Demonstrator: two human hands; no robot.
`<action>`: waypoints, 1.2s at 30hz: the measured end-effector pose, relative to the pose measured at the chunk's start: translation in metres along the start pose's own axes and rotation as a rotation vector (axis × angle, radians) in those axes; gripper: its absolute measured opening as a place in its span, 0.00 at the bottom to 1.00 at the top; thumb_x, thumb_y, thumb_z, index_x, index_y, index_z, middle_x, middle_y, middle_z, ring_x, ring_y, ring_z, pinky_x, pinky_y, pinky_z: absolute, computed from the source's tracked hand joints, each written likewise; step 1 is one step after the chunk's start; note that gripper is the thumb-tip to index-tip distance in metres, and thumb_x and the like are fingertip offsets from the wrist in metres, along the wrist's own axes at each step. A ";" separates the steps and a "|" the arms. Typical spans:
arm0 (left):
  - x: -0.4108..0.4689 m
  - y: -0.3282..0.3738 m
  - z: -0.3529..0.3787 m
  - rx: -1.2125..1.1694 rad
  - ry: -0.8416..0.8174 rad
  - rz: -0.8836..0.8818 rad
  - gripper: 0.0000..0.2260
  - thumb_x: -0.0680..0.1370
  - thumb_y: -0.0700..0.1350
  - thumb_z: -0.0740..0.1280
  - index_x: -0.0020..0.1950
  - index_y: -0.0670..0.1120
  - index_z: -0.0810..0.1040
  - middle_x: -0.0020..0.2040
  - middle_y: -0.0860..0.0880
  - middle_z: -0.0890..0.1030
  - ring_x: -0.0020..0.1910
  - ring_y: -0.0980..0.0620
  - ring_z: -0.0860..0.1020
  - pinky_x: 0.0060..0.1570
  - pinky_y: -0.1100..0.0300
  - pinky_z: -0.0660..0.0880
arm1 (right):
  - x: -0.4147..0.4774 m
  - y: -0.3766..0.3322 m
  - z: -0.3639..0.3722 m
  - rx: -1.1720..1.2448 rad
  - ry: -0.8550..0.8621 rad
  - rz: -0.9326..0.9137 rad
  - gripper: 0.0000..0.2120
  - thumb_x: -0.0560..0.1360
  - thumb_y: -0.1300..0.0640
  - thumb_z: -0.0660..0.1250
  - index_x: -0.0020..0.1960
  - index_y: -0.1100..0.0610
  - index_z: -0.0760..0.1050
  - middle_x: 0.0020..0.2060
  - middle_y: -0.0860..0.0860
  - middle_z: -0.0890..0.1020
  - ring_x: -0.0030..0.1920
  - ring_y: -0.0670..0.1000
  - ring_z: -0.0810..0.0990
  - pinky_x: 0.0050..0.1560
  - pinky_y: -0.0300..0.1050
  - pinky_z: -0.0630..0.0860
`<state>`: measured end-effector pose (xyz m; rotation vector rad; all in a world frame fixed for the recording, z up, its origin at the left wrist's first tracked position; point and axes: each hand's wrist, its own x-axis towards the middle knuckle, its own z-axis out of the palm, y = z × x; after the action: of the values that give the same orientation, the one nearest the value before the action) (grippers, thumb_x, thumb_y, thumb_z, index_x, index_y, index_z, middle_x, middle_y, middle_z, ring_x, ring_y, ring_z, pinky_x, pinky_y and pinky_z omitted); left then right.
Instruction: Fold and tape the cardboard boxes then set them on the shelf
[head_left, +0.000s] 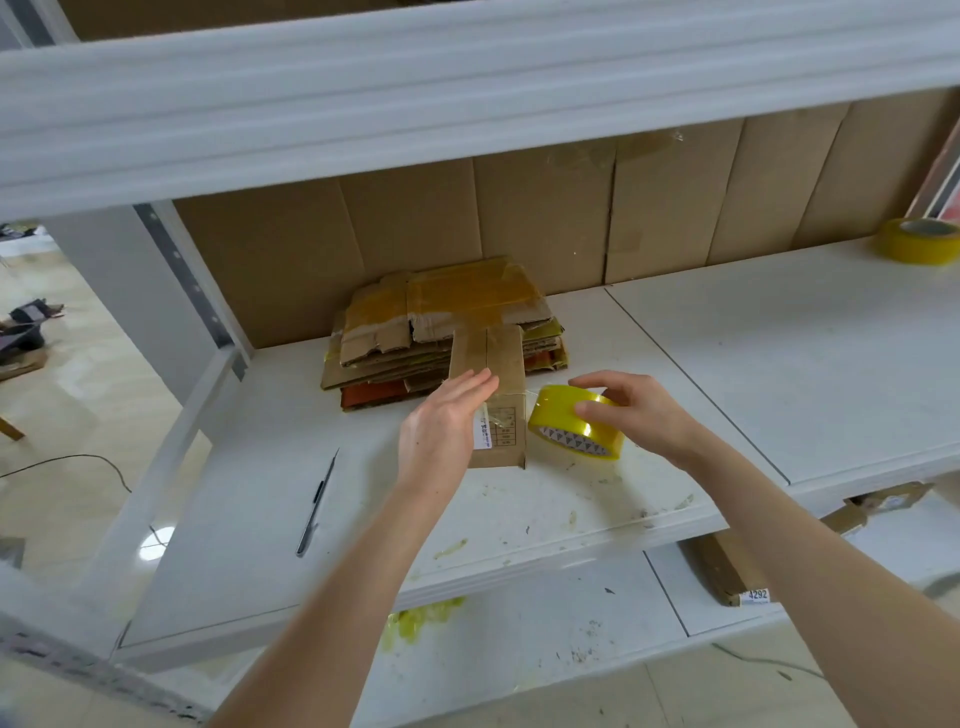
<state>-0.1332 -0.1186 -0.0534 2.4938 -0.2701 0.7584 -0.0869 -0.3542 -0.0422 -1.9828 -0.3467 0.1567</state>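
Note:
A small brown cardboard box stands on the white shelf, with clear tape along its top seam. My left hand lies flat with straight fingers against the box's left side and top. My right hand grips a yellow tape roll just right of the box. A strip of tape stretches from the roll to the box. Behind the box lies a stack of flattened cardboard boxes.
A dark utility knife lies on the shelf to the left. A second yellow tape roll sits at the far right. Cardboard sheets line the back. A flat parcel rests on the lower shelf.

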 end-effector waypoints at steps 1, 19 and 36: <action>0.000 -0.002 0.000 0.008 -0.005 -0.006 0.20 0.76 0.29 0.65 0.64 0.47 0.77 0.65 0.50 0.77 0.67 0.52 0.73 0.67 0.56 0.69 | 0.002 -0.001 0.001 -0.045 0.036 -0.008 0.10 0.75 0.52 0.70 0.55 0.43 0.77 0.47 0.48 0.81 0.48 0.50 0.79 0.43 0.39 0.77; -0.003 0.013 -0.020 -0.134 0.071 -0.165 0.24 0.80 0.37 0.62 0.75 0.49 0.64 0.74 0.49 0.65 0.63 0.65 0.66 0.54 0.84 0.60 | 0.022 -0.006 0.023 -0.483 0.215 0.056 0.09 0.77 0.48 0.65 0.56 0.44 0.78 0.53 0.48 0.79 0.49 0.49 0.71 0.44 0.44 0.71; -0.070 -0.086 -0.054 0.442 -0.235 -0.854 0.12 0.81 0.40 0.58 0.62 0.45 0.75 0.56 0.44 0.74 0.53 0.42 0.75 0.47 0.51 0.72 | 0.020 -0.009 0.024 -0.478 0.223 0.061 0.05 0.76 0.46 0.66 0.51 0.42 0.78 0.47 0.46 0.77 0.48 0.50 0.74 0.40 0.42 0.70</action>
<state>-0.1872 -0.0144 -0.0909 2.7128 0.9253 0.1683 -0.0760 -0.3236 -0.0435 -2.4565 -0.1892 -0.1216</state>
